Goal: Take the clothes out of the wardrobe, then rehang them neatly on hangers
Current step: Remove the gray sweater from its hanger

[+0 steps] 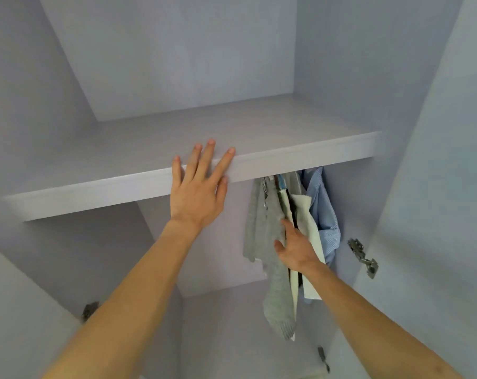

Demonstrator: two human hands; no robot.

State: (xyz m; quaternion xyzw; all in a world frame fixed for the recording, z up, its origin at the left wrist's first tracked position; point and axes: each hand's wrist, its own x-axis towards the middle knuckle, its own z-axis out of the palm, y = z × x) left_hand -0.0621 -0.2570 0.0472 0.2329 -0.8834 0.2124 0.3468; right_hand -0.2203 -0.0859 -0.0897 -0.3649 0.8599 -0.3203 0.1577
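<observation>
Several garments hang bunched together under the wardrobe shelf at the right: a grey knit garment, a cream one and a blue striped shirt. My left hand rests flat with spread, straight fingers on the shelf's front edge. My right hand reaches into the hanging clothes, its fingers slipped between the grey and the cream garment; the fingertips are hidden by cloth. The hangers and rail are hidden behind the shelf.
The wardrobe interior is pale grey, with a back panel and a bare upper compartment. The open right door carries metal hinges. Another hinge shows on the left door.
</observation>
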